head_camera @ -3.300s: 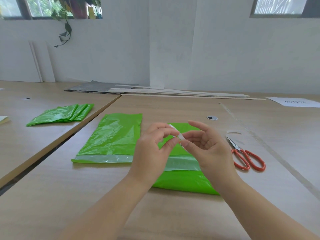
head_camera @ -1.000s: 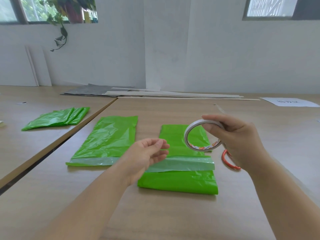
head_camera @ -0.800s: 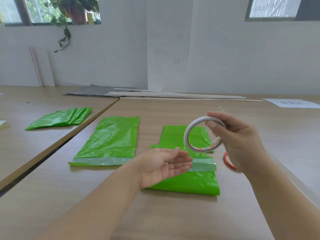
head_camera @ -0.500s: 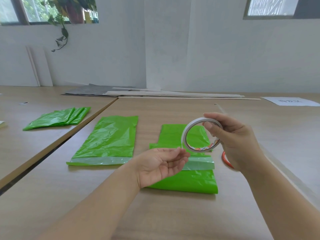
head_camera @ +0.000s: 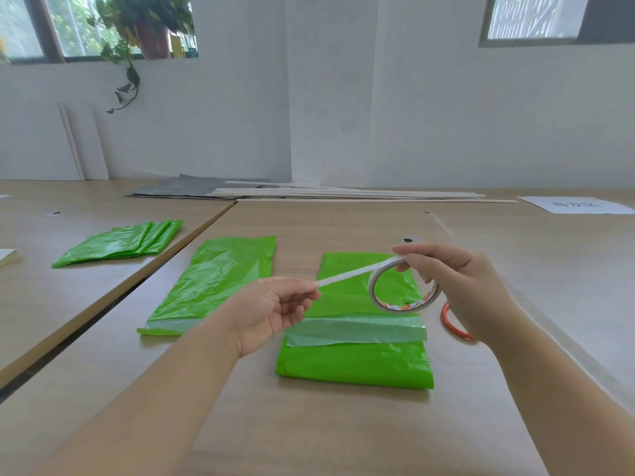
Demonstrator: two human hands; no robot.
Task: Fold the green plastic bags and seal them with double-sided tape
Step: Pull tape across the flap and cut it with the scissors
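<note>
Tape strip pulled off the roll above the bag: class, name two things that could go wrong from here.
1. The strip, stretched in mid-air between left hand and roll, may twist or sag onto the bag and stick early.
2. The scissors lie behind the right hand, so cutting means freeing a hand.

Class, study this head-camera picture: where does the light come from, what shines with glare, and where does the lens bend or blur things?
Head view: daylight enters through two high windows, left and right; soft shadows only. Glare streaks the left green bag and the pale strip on the middle bag. Wide-angle stretch enlarges the forearms at the bottom edge; the table seam runs diagonal. The right hand and tape roll look slightly soft.
</note>
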